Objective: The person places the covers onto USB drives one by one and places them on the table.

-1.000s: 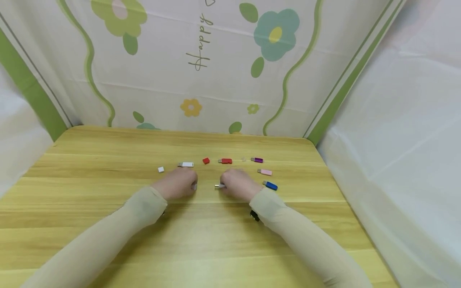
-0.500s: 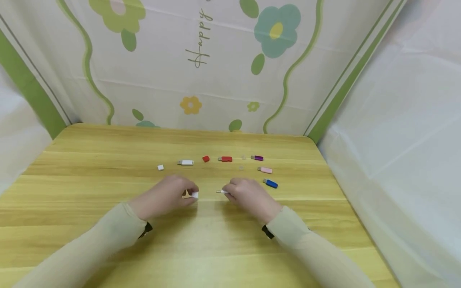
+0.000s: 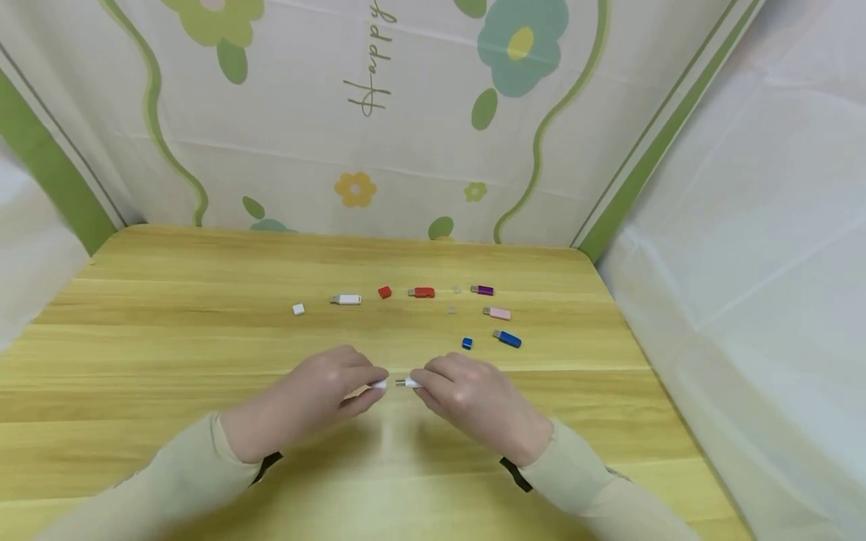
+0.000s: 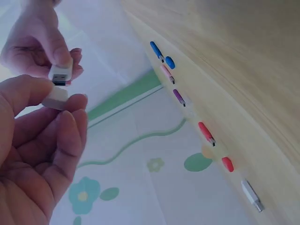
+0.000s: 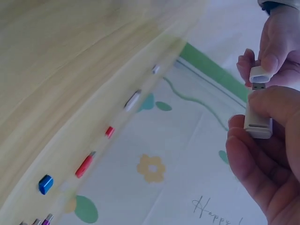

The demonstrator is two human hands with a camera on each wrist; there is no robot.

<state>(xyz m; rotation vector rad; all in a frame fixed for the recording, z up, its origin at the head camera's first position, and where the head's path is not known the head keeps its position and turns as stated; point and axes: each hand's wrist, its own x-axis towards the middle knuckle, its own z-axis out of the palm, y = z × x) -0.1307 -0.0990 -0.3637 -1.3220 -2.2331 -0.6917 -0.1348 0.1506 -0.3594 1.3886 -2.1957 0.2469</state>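
My right hand (image 3: 476,398) pinches a white USB stick (image 5: 257,115), its metal plug (image 5: 258,86) pointing left. Facing it, my left hand (image 3: 318,398) pinches a white cap (image 4: 56,99) between thumb and fingers, its open end turned to the plug. In the head view a small gap shows between plug and cap, with both hands raised over the front half of the table. Nearest my right hand on the table lie a blue cap (image 3: 467,343) and an uncapped blue USB stick (image 3: 508,339).
Behind the hands on the wooden table (image 3: 169,300) lie a white cap (image 3: 298,309), another white USB stick (image 3: 347,300), a red cap (image 3: 385,292), a red stick (image 3: 422,292), two clear caps (image 3: 452,309), a purple stick (image 3: 483,290) and a pink stick (image 3: 498,313).
Both hands have come nearer the front edge and closer together, bringing the cap and plug almost end to end. The blue cap, hidden before, now shows.
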